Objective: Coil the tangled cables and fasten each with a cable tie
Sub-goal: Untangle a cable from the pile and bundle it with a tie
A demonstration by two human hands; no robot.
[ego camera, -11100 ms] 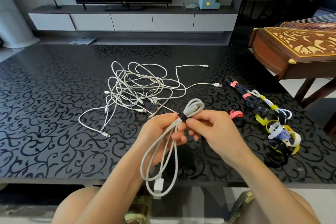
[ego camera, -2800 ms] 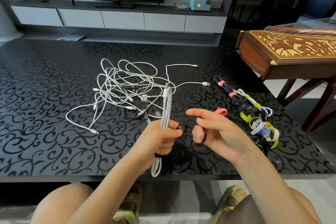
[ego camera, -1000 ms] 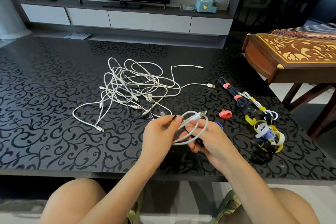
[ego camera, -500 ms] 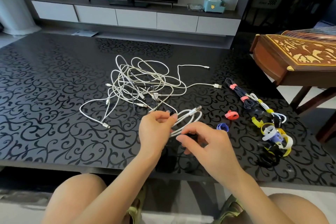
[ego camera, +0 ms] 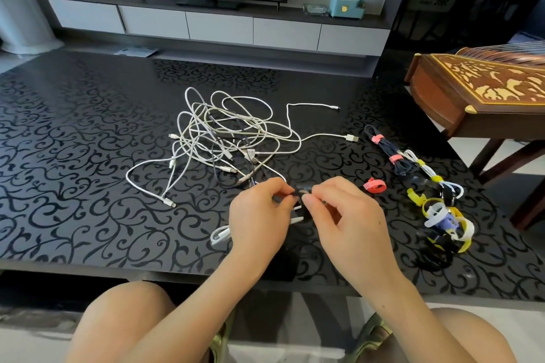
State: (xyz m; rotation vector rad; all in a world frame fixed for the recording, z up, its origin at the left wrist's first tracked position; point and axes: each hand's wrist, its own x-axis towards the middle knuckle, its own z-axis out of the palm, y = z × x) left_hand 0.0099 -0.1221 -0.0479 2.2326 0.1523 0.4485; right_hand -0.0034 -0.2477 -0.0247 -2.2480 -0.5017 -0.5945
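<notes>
Over the near part of the black patterned table [ego camera: 88, 186], my left hand [ego camera: 259, 215] and my right hand [ego camera: 345, 221] meet at a black cable tie [ego camera: 302, 190], each pinching one side of it. A coiled white cable [ego camera: 222, 236] runs under my left hand, its loop sticking out to the left. Beyond my hands a tangle of white cables [ego camera: 227, 135] sprawls over the table's middle.
Right of the tangle lie a dark cable bundled with pink ties [ego camera: 389, 150] and a white one with yellow ties [ego camera: 427, 174]. A loose pink tie [ego camera: 374, 185] and a heap of coloured ties [ego camera: 442, 221] sit near my right hand. A wooden zither [ego camera: 477, 94] stands at the table's right.
The coil has dropped from being held up between my hands to lying under my left hand. My right hand picked up a black tie, and both hands now pinch it.
</notes>
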